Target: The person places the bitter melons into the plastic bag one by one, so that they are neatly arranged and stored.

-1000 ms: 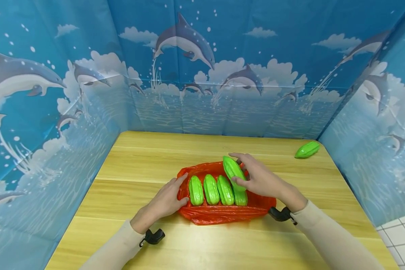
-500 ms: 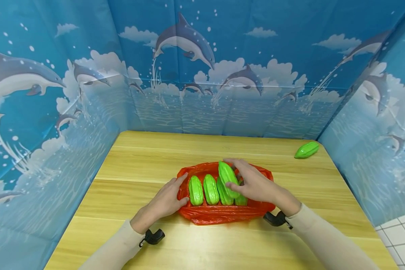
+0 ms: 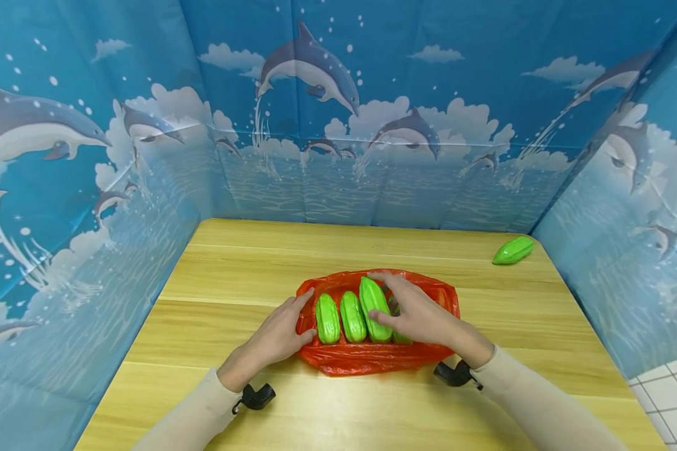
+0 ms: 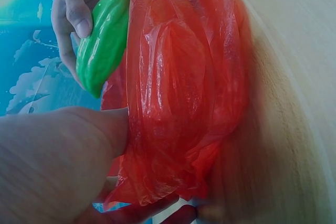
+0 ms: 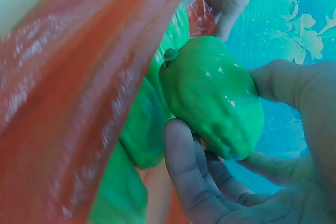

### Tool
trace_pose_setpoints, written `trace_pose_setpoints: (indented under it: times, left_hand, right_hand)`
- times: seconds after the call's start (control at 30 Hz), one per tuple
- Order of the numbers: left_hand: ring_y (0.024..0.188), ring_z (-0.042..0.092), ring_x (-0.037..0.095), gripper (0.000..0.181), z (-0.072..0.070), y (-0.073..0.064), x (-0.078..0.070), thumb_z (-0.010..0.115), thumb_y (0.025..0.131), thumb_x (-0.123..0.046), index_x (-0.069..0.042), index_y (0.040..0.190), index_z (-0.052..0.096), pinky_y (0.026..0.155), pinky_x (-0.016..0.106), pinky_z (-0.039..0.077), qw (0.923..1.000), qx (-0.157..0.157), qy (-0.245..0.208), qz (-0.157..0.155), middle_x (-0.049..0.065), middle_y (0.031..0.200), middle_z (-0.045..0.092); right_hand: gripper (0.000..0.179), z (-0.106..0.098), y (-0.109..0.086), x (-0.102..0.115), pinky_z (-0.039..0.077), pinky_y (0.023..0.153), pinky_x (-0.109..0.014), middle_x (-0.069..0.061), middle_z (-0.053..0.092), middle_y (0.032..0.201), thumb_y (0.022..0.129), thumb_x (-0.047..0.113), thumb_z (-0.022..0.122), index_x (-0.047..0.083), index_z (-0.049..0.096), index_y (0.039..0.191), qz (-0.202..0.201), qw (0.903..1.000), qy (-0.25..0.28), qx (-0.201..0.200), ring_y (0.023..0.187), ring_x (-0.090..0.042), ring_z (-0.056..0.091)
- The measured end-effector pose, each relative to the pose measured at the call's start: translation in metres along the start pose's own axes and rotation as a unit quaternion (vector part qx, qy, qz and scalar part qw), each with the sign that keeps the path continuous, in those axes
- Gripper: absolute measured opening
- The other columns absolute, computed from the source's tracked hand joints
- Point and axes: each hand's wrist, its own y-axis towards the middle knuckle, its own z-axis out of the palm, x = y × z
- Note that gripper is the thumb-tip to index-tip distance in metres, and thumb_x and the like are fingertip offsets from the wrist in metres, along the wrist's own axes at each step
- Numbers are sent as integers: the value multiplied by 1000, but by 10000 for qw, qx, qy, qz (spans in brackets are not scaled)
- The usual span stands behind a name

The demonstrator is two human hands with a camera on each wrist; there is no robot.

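Note:
A red plastic bag (image 3: 338, 363) lies on the table with its mouth spread open. Two bumpy green bitter melons, the leftmost melon (image 3: 328, 318) and the melon beside it (image 3: 353, 317), lie side by side inside. My right hand (image 3: 414, 313) grips another bitter melon (image 3: 375, 307) between thumb and fingers, over the bag's right half. That melon overlaps others beneath it, which the right wrist view shows as green melons (image 5: 143, 127) behind the bag's edge. My left hand (image 3: 279, 332) holds the bag's left rim, the thumb over the edge and fingers outside, partly hidden by the plastic.
One more bitter melon (image 3: 513, 250) lies at the far right corner of the wooden table (image 3: 231, 269). Blue dolphin-print curtains (image 3: 338, 181) stand round the back and both sides. A black wrist mount (image 3: 256, 396) sits under the left sleeve.
My right hand has moved left and lower with its bitter melon, from above the bag's right end to just right of the two melons. The left hand stays on the rim.

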Motion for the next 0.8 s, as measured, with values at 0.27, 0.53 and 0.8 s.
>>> trace_pose_setpoints:
  times: [0.27, 0.53, 0.8]
  left_hand:
    - [162, 54, 55, 90, -1, -3, -1, 85, 106, -17, -8, 182, 39, 131, 71, 49, 10000, -23, 27, 84, 31, 178, 50]
    - [164, 51, 56, 92, -10, -5, -9, 86, 102, -8, -5, 181, 39, 131, 72, 48, 10000, -27, 46, 55, 33, 178, 49]
    - [168, 47, 53, 96, -17, -5, -14, 85, 100, -5, -5, 183, 36, 134, 69, 46, 9999, 49, -40, -81, 31, 182, 46]
  right_hand:
    - [83, 9, 2, 3, 60, 86, -41, -14, 69, 153, 111, 47, 81, 13, 45, 177, 156, 9998, -133, -50, 91, -11, 65]
    - [83, 10, 6, 5, 63, 90, -45, -16, 71, 150, 111, 49, 79, 11, 45, 177, 394, 9992, 37, 2, 95, -14, 70]
    - [86, 14, 10, 6, 64, 91, -45, -14, 75, 137, 110, 55, 79, 9, 47, 175, 578, 9983, 41, 107, 105, -19, 73]
